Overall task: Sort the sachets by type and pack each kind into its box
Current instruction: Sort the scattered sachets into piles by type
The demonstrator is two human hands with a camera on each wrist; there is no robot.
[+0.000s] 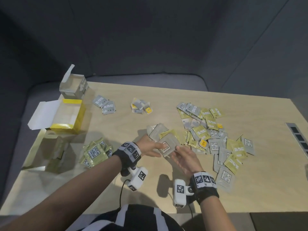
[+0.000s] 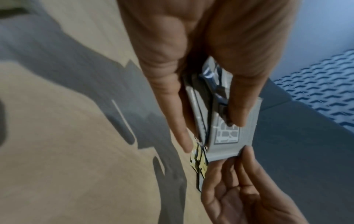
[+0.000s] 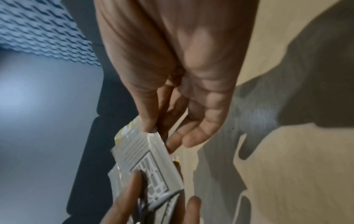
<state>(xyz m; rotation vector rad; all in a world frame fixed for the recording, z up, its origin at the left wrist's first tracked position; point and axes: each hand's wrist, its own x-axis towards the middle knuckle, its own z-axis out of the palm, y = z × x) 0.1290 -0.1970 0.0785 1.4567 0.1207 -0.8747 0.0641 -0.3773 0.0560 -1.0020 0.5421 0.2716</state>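
My left hand (image 1: pixel 158 147) grips a stack of grey sachets (image 1: pixel 164 139) above the middle of the table, with a yellow-green sachet caught in the stack. In the left wrist view my thumb and fingers (image 2: pixel 237 115) clamp that stack (image 2: pixel 228 136). My right hand (image 1: pixel 178 151) pinches the near corner of the front grey sachet; the right wrist view shows its thumb (image 3: pixel 149 125) on the sachet (image 3: pixel 145 156). An unsorted heap of grey and green sachets (image 1: pixel 215 135) lies to the right. An open grey box (image 1: pixel 73 88), yellow box (image 1: pixel 70 117) and olive box (image 1: pixel 55 152) stand on the left.
Sorted piles lie on the wooden table (image 1: pixel 150 189): green sachets (image 1: pixel 95 153) near the olive box, grey ones (image 1: pixel 105 105) near the grey box, small yellow-labelled ones (image 1: pixel 140 105) at the back. A socket strip (image 1: pixel 298 137) sits at the right edge. A dark sofa surrounds the table.
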